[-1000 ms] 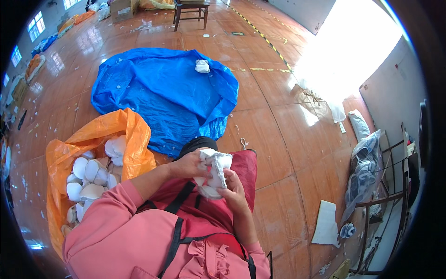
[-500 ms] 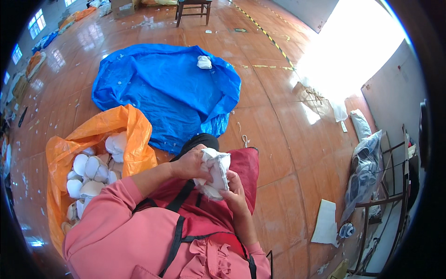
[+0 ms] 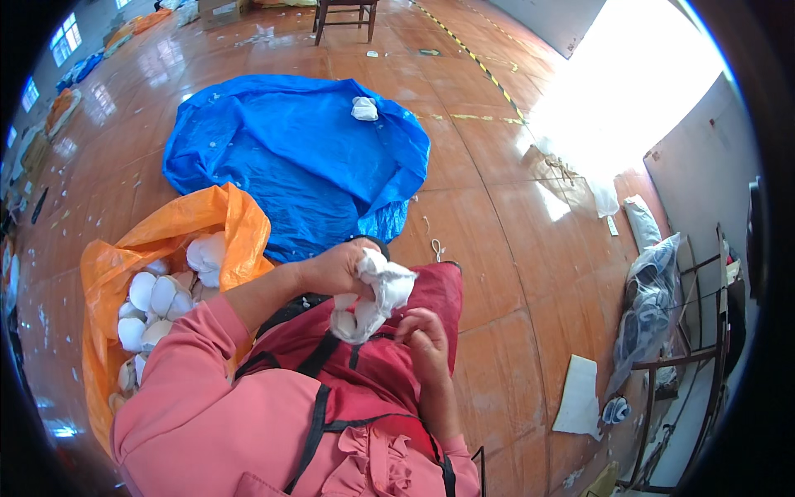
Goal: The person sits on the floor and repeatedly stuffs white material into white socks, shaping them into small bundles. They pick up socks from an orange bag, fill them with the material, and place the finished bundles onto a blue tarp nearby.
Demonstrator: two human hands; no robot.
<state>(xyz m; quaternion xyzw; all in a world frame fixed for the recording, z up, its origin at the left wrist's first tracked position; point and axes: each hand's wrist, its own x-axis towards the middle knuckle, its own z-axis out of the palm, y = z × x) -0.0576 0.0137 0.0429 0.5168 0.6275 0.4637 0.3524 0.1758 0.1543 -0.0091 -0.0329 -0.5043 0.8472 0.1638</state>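
My left hand (image 3: 334, 270) grips a crumpled white padded piece (image 3: 387, 290), soft-looking and folded on itself, above my lap. Its lower end hangs over my dark red apron (image 3: 377, 373). Just to the right and below, my right hand (image 3: 426, 333) is off the piece, its fingers loosely bent and a little apart with nothing seen in them. At my left stands an orange bag (image 3: 240, 219) with its mouth wide, filled with several white and beige rounded cup-shaped pads (image 3: 170, 296).
A large blue sheet or sack (image 3: 273, 157) lies spread ahead, with a small white bundle (image 3: 364, 108) at its far right. To the right are a white sheet piece (image 3: 580, 398), a clear plastic bag (image 3: 650, 286) and a metal frame (image 3: 675, 361). Farther off stands a wooden chair (image 3: 346, 23).
My right hand has let go of the white padded piece and drawn slightly away. My left hand still holds it, now raised a little and turned.
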